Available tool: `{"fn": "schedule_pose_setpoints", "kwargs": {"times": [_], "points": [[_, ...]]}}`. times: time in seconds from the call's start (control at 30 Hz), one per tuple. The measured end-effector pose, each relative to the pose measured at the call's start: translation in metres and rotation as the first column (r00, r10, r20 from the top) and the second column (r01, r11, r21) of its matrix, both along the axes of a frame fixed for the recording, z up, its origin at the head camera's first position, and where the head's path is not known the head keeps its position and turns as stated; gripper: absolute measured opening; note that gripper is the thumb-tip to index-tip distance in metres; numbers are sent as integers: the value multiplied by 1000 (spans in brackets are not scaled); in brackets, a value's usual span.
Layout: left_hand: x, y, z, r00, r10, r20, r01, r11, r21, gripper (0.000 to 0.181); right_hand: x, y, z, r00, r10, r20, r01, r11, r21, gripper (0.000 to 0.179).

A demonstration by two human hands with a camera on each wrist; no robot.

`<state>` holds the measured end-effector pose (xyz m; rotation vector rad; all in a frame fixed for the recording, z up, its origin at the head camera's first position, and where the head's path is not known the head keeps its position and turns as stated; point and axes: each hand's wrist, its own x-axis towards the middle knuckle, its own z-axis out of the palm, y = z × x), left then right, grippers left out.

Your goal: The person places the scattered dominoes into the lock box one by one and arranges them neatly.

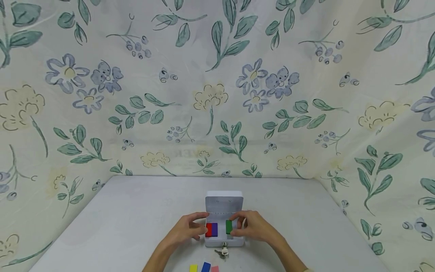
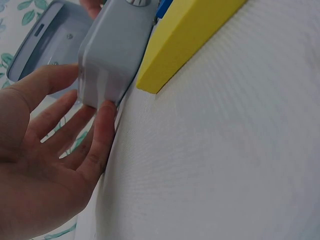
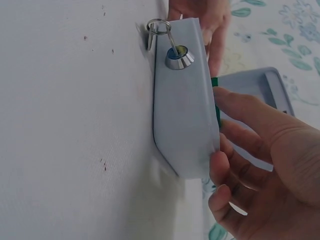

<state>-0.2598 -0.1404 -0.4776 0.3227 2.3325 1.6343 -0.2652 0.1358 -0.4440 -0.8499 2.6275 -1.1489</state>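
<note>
A small light-grey metal cash box (image 1: 224,243) stands on the table with its lid (image 1: 224,204) raised. Inside, a red block (image 1: 209,229) and a purple block (image 1: 215,229) sit side by side at the left wall. The left hand (image 1: 187,227) rests against the box's left side, fingers loosely extended, thumb at the rim beside the red block. Between thumb and index finger, the right hand (image 1: 251,225) pinches a green block (image 1: 229,227), upright in the right half of the box. Its other fingers lie along the right outer wall, as the right wrist view shows.
A key ring with keys (image 1: 221,253) hangs from the lock (image 3: 180,57) on the box front. Nearer the person lie a yellow block (image 1: 193,268), a blue block (image 1: 205,267) and a pink block (image 1: 215,269). Behind the white table (image 1: 146,192) hangs a floral cloth (image 1: 204,124).
</note>
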Motion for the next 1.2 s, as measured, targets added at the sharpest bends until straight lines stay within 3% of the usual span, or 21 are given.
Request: {"fn": "schedule_pose_setpoints", "kwargs": {"times": [0.37, 0.73, 1.2], "points": [[-1, -3, -1, 999, -39, -28, 40, 999, 27, 52, -4, -6, -5, 1000, -11, -10, 11, 1000, 12, 36], [-1, -3, -1, 999, -37, -16, 38, 999, 30, 53, -4, -17, -7, 994, -84, -68, 88, 995, 49, 40], [-2, -4, -2, 999, -46, -23, 47, 998, 38, 53, -3, -27, -9, 983, -171, -74, 178, 978, 108, 40]]}}
